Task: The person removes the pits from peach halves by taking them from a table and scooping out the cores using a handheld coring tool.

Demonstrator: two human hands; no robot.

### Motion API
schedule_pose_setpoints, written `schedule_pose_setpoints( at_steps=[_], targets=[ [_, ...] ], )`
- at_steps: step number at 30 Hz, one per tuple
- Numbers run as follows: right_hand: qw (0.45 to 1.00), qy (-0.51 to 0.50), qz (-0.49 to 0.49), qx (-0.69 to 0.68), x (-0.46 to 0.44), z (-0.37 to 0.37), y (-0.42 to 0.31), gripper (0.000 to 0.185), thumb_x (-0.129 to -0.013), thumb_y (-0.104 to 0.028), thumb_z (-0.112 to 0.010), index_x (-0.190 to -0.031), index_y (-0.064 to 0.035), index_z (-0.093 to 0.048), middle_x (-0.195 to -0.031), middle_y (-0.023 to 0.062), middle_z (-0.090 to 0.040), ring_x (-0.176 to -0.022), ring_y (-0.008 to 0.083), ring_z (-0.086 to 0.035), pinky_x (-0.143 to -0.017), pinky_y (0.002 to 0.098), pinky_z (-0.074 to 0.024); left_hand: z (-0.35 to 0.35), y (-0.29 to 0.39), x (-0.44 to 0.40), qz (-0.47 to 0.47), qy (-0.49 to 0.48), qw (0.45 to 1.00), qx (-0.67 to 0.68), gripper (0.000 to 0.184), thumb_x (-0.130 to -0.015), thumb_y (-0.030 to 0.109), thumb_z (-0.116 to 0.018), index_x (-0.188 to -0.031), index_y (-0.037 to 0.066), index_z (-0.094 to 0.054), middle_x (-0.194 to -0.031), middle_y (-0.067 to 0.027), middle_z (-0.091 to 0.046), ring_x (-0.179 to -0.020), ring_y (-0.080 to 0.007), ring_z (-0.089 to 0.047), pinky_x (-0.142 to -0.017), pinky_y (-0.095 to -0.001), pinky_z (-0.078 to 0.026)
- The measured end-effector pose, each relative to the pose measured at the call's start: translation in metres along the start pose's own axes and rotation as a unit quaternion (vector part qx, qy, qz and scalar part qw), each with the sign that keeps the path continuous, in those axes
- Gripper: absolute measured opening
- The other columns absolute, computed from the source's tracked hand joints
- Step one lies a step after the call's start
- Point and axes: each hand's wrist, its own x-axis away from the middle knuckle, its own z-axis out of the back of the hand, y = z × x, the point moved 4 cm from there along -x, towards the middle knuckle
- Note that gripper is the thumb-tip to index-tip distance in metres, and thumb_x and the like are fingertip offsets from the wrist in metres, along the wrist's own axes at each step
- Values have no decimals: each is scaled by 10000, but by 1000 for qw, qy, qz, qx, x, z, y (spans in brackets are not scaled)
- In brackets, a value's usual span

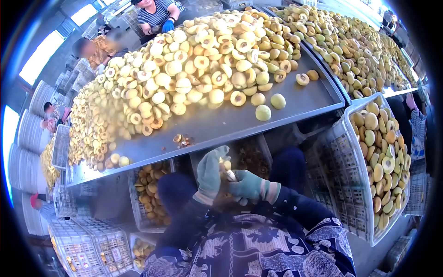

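Both my hands wear grey-green gloves and are close together in front of the table's near edge. My left hand (209, 173) is closed around a pale yellow peach half (225, 165), mostly hidden by the glove. Close beside it, my right hand (253, 185) is closed on a small tool with a whitish, shiny tip (231, 175) that points at the fruit; its exact kind cannot be made out. Beyond my hands, a large heap of halved yellow peaches (184, 69) covers much of the metal table (203, 127). Brown pit scraps (183, 140) lie near the edge.
A crate of peach halves (357, 152) stands at my right, another crate (138, 203) at my left knee. A bin with brown pits (265, 152) sits below my hands. A second heaped table (341, 46) adjoins at right. Co-workers (157, 16) sit across the table.
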Motion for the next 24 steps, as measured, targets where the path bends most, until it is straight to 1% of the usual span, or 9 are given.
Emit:
schedule_pose_setpoints(
  at_steps=[5,11,13,16,18,19,21,23,24],
  targets=[
    [962,-110,-61,-242,10,-10,-6,198,-889,-167,-607,-955,19,-613,-690,12,-586,-505,61,-512,-440,171,-397,-15,8,5,94,59,991,80,343,-952,286,-537,-1134,7,-613,-1138,-118,-629,-963,-215,-611,-782,-326,-528],
    [763,-366,-4,-532,3,-21,6,269,-931,-199,-558,-962,62,-614,-663,3,-579,-428,52,-464,-371,155,-362,-28,22,5,120,83,987,60,363,-944,332,-548,-1188,71,-607,-998,-116,-650,-738,-192,-641,-643,-283,-536],
    [837,-296,7,-460,8,-17,0,286,-946,-209,-526,-995,60,-610,-634,-4,-543,-430,62,-454,-377,175,-357,-9,9,-7,120,55,987,97,332,-949,289,-554,-1197,74,-607,-1033,-122,-657,-784,-201,-653,-685,-291,-546],
    [926,-124,-80,-347,8,-5,4,264,-909,-230,-580,-965,26,-615,-567,-14,-507,-416,83,-460,-368,215,-353,29,33,-10,-103,96,989,-41,235,-939,169,-596,-1099,5,-647,-1033,-76,-680,-899,-147,-645,-792,-259,-518],
    [972,-51,-64,-220,-5,5,26,233,-901,-223,-593,-937,5,-623,-575,-8,-519,-436,86,-481,-394,210,-367,86,51,-13,-109,94,975,-172,257,-939,187,-591,-1096,-9,-650,-1052,-93,-685,-939,-176,-649,-829,-287,-512],
    [977,-37,-62,-199,-10,8,37,227,-901,-219,-591,-932,3,-625,-586,-2,-527,-445,89,-487,-403,211,-375,117,63,-15,-30,109,975,-191,279,-934,212,-596,-1091,-10,-655,-1039,-105,-691,-949,-187,-650,-835,-301,-509],
    [978,-43,-43,-198,-25,14,60,217,-902,-211,-589,-924,1,-627,-608,9,-545,-462,95,-499,-420,214,-390,153,113,-10,67,74,832,-546,340,-900,291,-612,-1059,-5,-668,-1012,-139,-693,-963,-235,-654,-862,-343,-496],
    [965,-78,-66,-240,-32,11,63,209,-904,-201,-585,-922,3,-628,-630,19,-556,-470,98,-499,-428,216,-398,163,154,-13,193,27,662,-723,437,-836,361,-678,-1107,18,-660,-1009,-162,-694,-998,-291,-637,-852,-337,-491],
    [965,-67,-61,-247,-33,8,58,212,-909,-198,-581,-927,8,-629,-645,22,-554,-487,94,-497,-429,213,-395,171,163,-20,196,60,636,-744,466,-836,376,-668,-1143,27,-643,-1059,-177,-677,-998,-313,-634,-893,-362,-471]
  ],
)
